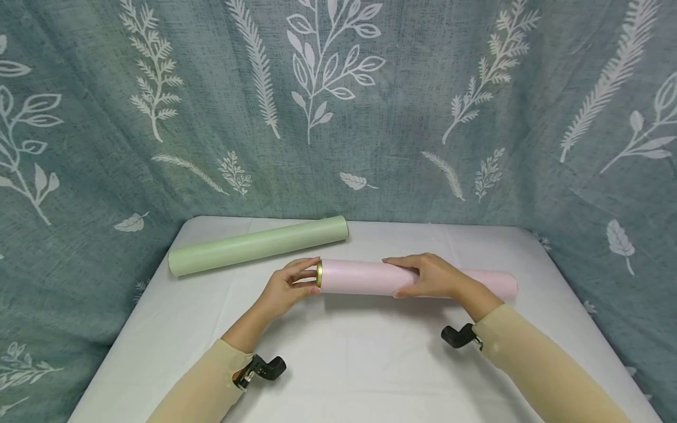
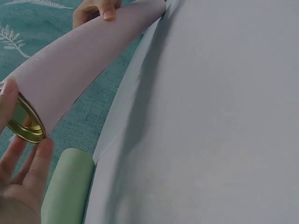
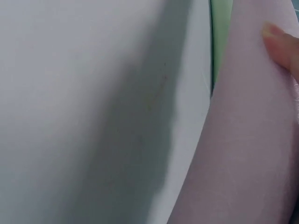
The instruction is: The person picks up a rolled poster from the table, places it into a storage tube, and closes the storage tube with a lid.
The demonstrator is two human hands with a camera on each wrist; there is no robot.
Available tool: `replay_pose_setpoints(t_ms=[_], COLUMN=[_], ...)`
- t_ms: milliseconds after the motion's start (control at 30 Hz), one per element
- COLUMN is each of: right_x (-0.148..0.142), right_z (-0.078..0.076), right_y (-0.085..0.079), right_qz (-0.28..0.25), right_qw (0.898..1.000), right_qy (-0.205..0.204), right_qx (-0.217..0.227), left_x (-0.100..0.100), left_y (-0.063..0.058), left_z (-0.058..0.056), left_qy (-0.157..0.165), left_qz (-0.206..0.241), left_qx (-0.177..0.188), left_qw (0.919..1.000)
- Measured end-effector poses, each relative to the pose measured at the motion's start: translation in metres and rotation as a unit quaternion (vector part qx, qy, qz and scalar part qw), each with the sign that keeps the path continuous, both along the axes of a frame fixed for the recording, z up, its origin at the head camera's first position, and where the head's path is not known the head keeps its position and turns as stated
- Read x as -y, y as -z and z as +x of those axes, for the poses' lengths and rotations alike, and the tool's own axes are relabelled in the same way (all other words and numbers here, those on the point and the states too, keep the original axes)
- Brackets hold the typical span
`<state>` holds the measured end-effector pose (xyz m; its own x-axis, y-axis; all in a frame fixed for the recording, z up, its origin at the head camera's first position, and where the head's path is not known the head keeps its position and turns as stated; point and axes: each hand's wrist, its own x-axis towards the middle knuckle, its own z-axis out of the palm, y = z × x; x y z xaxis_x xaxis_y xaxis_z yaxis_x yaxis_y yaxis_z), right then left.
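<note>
A long pink tube with a gold metal rim at its left end lies crosswise between both hands, its shadow falling on the white table below. My left hand is at that end, thumb and fingertips spread around the rim. The left wrist view shows the shiny recessed gold end between the thumb and the fingers. Farther right, my right hand grips the tube from above, the thumb on its near side; in the right wrist view the thumb presses on the pink surface.
A light green tube lies slantwise at the back left of the white-covered table. Behind the table hangs a teal curtain with white leaf prints. Black camera mounts sit at both wrists.
</note>
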<state>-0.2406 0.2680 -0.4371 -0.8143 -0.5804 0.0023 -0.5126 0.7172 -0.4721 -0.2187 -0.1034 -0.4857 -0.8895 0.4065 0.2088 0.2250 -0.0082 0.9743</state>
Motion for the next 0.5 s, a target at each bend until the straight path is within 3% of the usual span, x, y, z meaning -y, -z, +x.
replay_pose_setpoints(t_ms=[200,500], right_x=[-0.0004,0.0001], right_z=[0.0017,0.0016], right_y=[0.0004,0.0055], right_qz=[-0.018,-0.035], right_qw=[1.0,0.999], right_qy=[0.019,0.026], right_qx=[0.004,0.006], left_x=[-0.0031,-0.0038], left_y=[-0.0015,-0.0025], left_z=[-0.0011,-0.0029], left_qy=[0.002,-0.002], left_qz=[0.015,-0.002], left_qx=[-0.016,0.007], left_qw=[0.9998,1.0])
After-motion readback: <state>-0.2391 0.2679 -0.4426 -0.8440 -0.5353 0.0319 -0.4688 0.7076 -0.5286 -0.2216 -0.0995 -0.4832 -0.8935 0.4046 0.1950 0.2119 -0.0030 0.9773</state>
